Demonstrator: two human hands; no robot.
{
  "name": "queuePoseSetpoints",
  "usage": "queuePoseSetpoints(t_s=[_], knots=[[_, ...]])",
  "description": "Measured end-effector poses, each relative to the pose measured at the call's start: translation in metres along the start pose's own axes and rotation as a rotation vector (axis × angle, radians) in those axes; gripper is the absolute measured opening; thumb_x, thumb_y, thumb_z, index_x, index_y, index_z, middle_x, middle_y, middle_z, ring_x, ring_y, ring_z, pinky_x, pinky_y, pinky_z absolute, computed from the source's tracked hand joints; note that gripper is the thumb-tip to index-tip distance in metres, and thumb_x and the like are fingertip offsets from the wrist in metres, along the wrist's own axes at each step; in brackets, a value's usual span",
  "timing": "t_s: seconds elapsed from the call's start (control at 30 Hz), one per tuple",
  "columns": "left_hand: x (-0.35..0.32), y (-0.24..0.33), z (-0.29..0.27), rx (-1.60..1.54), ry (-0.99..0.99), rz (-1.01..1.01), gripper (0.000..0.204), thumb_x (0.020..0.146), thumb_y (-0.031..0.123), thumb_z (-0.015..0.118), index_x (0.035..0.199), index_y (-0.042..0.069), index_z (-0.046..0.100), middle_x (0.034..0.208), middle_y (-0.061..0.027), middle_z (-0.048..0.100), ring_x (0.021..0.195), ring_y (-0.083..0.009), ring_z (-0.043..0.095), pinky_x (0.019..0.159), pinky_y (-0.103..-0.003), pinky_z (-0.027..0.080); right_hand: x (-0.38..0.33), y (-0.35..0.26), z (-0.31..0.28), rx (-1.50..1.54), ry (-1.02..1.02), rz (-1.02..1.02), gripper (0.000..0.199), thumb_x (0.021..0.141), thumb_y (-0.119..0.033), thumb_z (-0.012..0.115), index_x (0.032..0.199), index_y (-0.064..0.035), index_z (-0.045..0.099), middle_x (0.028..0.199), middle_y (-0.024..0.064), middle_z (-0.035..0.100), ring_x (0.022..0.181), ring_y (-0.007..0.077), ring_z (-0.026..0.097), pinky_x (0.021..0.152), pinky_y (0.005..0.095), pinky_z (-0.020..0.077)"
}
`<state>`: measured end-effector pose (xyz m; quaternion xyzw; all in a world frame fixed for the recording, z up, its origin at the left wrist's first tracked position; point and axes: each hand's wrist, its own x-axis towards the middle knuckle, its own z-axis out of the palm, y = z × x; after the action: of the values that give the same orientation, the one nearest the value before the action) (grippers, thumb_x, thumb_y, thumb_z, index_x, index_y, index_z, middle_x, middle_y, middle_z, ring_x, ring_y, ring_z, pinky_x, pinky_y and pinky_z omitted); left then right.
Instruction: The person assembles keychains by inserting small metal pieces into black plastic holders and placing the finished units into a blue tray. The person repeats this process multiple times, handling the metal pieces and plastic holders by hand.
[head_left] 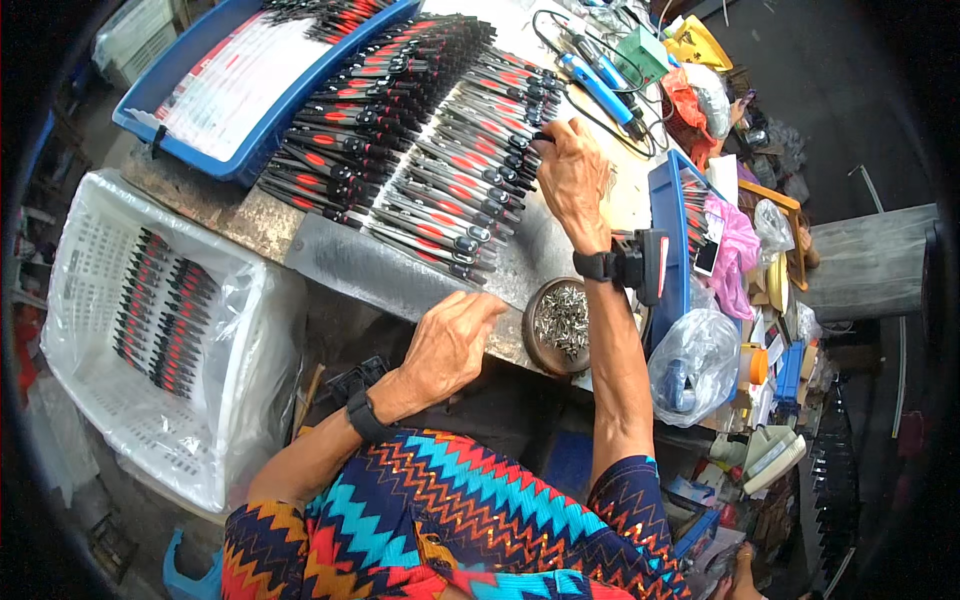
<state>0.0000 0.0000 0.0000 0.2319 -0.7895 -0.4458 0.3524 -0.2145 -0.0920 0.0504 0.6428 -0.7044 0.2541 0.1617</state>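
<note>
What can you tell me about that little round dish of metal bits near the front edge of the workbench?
The round dish is a small, shallow, dark brown container that looks like metal or plastic. It holds a loose heap of small shiny silver parts, too small to identify. It sits flat at the workbench's near edge, between the left hand and the right forearm. The left hand rests just beside it; whether they touch is unclear.

A single head-worn fisheye view looks steeply down, close over the grey metal-topped workbench (pixel 400 280), forearms entering from the lower edge.
</note>
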Motion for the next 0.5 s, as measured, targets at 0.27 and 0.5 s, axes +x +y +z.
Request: queuePoseSetpoints(t_s=[0.27, 0.5], knots=[[0.001, 0.000, -0.003, -0.021, 0.007, 0.013, 0.019, 0.078, -0.001, 0.054, 0.096, 0.001, 0.057, 0.084, -0.0137, 0.059, 0.079, -0.0307, 0.057, 0.074, -0.038, 0.046, 0.034, 0.014, 0.026, -0.099, 0.027, 0.002, 0.011, 0.072, -0.012, 0.063, 0.080, -0.0054, 0.062, 0.083, 0.0153, 0.059, 0.075, 0.0348, 0.059, 0.063, 0.0432, 0.0446], [0.001, -0.001, -0.004, -0.016, -0.003, 0.015, 0.019, 0.077, 0.000, 0.055, 0.096, 0.002, 0.056, 0.084, -0.0125, 0.059, 0.079, -0.0297, 0.057, 0.074, -0.038, 0.046, 0.042, 0.026, 0.038, -0.139, -0.016, 0.022, 0.013, 0.071, -0.011, 0.062, 0.083, -0.0053, 0.063, 0.084, 0.0158, 0.060, 0.077, 0.0351, 0.060, 0.066, 0.0437, 0.0457]])
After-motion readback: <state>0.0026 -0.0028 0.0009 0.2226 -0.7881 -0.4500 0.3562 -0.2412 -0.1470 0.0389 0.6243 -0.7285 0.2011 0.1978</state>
